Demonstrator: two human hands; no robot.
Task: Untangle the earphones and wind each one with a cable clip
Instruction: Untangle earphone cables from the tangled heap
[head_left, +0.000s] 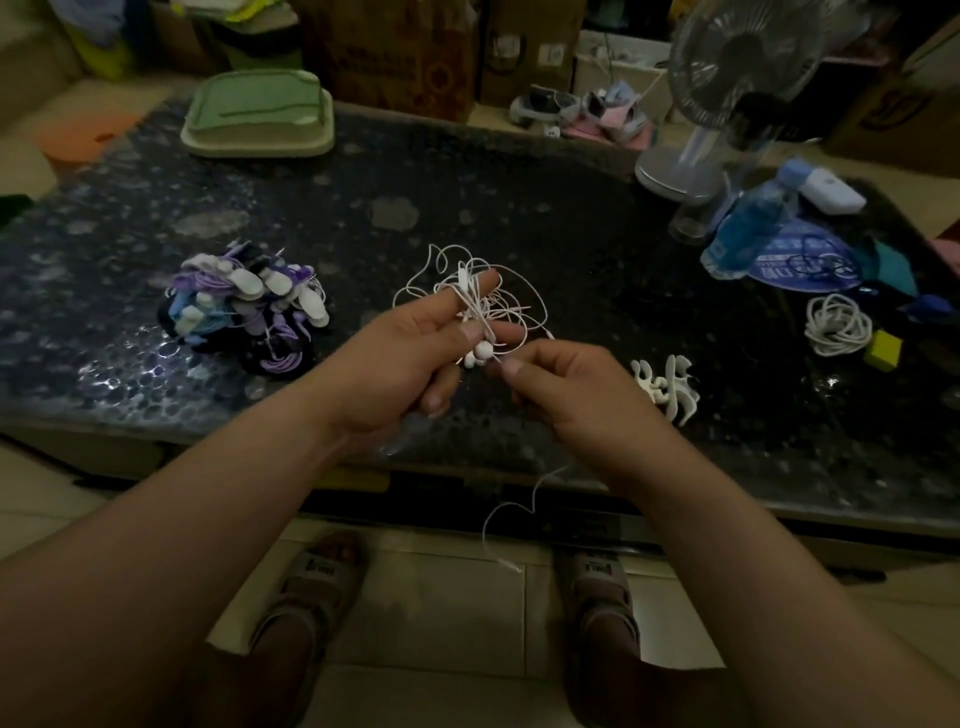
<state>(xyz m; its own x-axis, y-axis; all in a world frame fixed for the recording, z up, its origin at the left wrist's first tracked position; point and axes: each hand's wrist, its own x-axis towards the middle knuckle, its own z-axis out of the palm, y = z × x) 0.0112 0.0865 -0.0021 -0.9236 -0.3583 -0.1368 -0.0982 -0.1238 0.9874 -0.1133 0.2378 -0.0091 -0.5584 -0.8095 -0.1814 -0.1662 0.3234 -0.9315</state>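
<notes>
Early stage: the earphones (467, 291) are one white knot, held in both hands.

Above the table's (519, 208) front edge, the left hand (410, 358) grips the tangle, two buds showing, and the right hand (561, 384) pinches one strand. One coiled white cable (837, 325) lies near the right edge. One heap of cable clips (249, 306), uncountable, sits towards the left.

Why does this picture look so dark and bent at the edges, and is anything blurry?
Head view: dim room light, so the white earphones stand out against the dark table; glare spots glint on its glossy top; the wide lens bows the table's near edge; the fan at far right looks soft.
</notes>
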